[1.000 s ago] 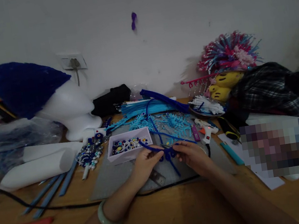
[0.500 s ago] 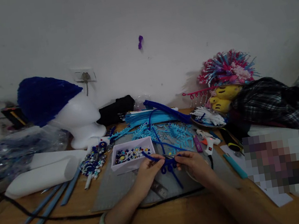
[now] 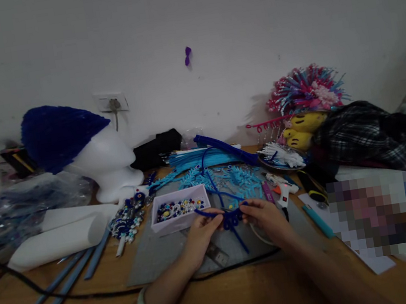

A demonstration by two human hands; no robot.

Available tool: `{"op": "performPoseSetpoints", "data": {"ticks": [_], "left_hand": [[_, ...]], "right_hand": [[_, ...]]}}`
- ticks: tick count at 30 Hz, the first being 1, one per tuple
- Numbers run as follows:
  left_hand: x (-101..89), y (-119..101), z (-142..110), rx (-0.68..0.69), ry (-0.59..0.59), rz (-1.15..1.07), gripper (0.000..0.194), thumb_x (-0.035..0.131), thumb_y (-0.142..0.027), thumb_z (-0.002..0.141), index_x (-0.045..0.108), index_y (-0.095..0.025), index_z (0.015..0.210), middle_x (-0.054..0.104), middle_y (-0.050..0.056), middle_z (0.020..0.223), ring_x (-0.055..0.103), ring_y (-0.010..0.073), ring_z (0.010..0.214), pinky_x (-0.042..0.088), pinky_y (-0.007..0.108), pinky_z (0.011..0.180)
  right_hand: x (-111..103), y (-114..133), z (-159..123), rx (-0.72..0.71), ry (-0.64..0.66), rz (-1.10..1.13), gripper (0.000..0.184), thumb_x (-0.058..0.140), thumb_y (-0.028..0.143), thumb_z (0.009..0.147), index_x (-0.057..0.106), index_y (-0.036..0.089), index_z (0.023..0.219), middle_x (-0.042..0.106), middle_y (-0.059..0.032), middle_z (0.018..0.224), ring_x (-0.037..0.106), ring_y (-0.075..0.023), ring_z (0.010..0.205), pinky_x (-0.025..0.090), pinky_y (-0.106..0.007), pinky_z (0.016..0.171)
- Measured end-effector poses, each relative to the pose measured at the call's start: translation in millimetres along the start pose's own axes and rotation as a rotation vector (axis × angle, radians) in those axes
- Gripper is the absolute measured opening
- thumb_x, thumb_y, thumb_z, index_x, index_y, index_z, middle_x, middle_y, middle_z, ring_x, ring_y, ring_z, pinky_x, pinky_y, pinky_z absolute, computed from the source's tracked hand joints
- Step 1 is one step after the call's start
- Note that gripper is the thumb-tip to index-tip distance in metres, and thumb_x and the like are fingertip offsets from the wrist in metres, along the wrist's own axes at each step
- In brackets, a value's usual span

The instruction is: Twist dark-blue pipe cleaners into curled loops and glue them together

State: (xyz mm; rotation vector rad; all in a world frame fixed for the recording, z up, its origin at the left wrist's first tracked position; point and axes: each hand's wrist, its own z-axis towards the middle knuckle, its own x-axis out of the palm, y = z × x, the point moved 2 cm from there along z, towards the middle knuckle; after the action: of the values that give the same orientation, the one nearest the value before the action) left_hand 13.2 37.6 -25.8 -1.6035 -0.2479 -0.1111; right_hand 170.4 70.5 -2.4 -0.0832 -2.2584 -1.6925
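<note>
Between my hands, over the grey mat, is a dark blue pipe cleaner bent into several small loops. My left hand pinches its left part, and a straight end sticks out past the thumb. My right hand pinches the right end between thumb and fingers. Another straight blue piece hangs below the loops toward the mat. Beside my left hand stands a white box of mixed beads. Light blue beaded sprigs lie just beyond the hands.
A white foam head wears a dark blue cap at the left. To the right lie a glue gun, a teal cutter and white paper. A black cable crosses the front of the mat.
My right hand has shifted slightly right and up along the pipe cleaner, and its fingers have changed position. The left hand keeps its pinch. The view has moved slightly.
</note>
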Motion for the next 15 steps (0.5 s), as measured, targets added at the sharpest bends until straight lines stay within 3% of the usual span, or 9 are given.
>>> {"op": "performPoseSetpoints", "data": {"ticks": [15], "left_hand": [[1.7, -9.7, -3.7, 0.103, 0.019, 0.269, 0.011, 0.064, -0.026, 0.063, 0.061, -0.017, 0.068, 0.058, 0.000, 0.065, 0.051, 0.0133, 0.064, 0.039, 0.024, 0.061]], "right_hand": [[-0.8, -1.4, 1.6, -0.055, -0.021, -0.114, 0.023, 0.074, 0.030, 0.049, 0.063, 0.016, 0.063, 0.059, 0.0031, 0.054, 0.054, -0.0088, 0.050, 0.045, -0.022, 0.052]]}}
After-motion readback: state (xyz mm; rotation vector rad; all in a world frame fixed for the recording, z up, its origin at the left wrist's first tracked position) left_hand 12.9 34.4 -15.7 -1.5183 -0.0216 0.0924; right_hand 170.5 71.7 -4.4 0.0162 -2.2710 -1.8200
